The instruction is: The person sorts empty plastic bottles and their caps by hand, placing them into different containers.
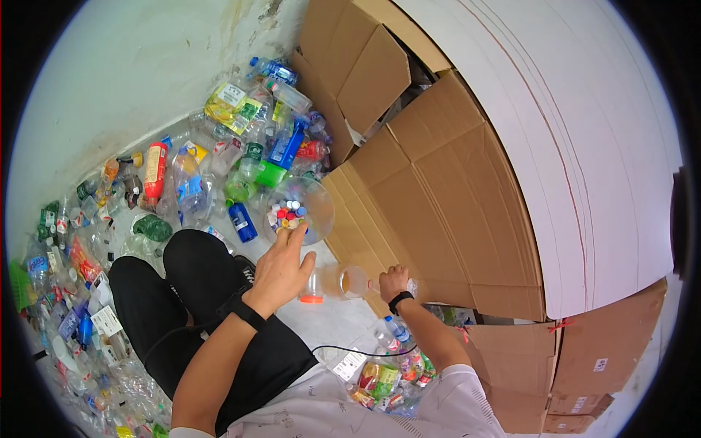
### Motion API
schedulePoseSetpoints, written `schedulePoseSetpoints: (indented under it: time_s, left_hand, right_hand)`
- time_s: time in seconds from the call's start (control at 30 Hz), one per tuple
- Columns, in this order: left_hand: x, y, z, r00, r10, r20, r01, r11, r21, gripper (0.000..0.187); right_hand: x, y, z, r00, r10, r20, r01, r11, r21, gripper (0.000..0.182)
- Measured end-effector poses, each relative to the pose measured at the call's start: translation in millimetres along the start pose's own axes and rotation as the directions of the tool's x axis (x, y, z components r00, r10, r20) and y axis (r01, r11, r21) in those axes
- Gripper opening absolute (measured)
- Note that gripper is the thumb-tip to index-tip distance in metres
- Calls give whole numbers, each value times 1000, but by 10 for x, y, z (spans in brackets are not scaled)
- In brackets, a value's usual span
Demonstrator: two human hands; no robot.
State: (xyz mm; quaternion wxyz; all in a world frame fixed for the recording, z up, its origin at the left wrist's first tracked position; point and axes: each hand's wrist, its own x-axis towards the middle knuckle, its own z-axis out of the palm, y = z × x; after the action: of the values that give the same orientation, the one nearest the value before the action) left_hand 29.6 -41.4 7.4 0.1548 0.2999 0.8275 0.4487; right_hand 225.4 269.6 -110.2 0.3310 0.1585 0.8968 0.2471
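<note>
My left hand (281,269) reaches over the near rim of a clear round tub (326,201) that holds many small bottle caps (287,212) in red, white, blue and yellow. Its thumb stands apart from the fingers, and nothing shows between them. My right hand (394,282) is closed around a clear plastic bottle (413,287), mostly hidden by the fingers. The bottle's neck end points left, towards a clear round container (340,283) with some brownish liquid in it. Beside that container is a clear jar (312,289) with an orange lid.
Piles of used plastic bottles (191,191) lie ahead and along the left, below a stained wall (146,73). Large cardboard sheets (453,182) stand on the right. More bottles (380,379) lie by my right side. A black cable (365,349) crosses near my lap.
</note>
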Motion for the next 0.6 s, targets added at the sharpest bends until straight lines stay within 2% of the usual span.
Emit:
schedulePoseSetpoints:
  time_s: [0.27,0.33,0.47,0.53,0.6]
  left_hand:
    - [9,20,-17,999,32,-5,-32,999,7,55]
    - [15,20,-18,1000,27,0,-27,1000,3,55]
    - [13,21,-13,1000,15,10,-15,1000,-10,55]
    - [16,-16,5,1000,-11,-2,11,1000,-14,55]
    - [4,-7,-29,1000,2,-22,-3,1000,-24,54]
  right_hand:
    - [35,-28,72,999,-4,34,4,1000,-19,24]
    - [45,-40,120,999,9,-33,-9,1000,-6,22]
    - [33,-46,158,999,8,-44,-6,1000,28,22]
    - [22,-43,166,997,69,-44,-63,991,118,24]
    - [-2,-25,181,988,125,87,-143,954,263,37]
